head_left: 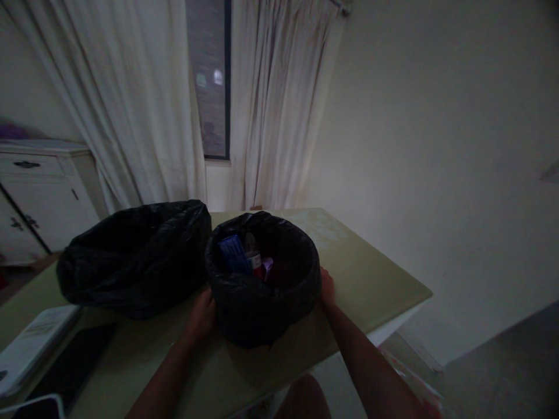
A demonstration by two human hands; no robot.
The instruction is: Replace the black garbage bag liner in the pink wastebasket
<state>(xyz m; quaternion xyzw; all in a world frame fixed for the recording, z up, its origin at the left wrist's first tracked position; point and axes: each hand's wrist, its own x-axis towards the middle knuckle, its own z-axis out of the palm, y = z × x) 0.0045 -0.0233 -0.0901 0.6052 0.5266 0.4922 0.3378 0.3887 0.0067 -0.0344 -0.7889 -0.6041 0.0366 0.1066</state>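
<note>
A round trash bin lined with a black garbage bag (262,308) stands upright on the table, the bag folded over its rim. My left hand (204,314) grips its left side and my right hand (326,286) grips its right side; the fingers of both are partly hidden by the bag. Inside lie a blue box (234,254), a clear plastic bottle (252,253) with a white and red label, and a small purple piece (268,265). Close by on the left sits a wider container covered by another black garbage bag (135,291), its mouth facing up.
The greenish table (371,279) ends at a right corner near the wall. At its left front lie a white flat device (37,340) and a dark flat object (72,366). Behind are curtains (279,105) and a white cabinet (43,192).
</note>
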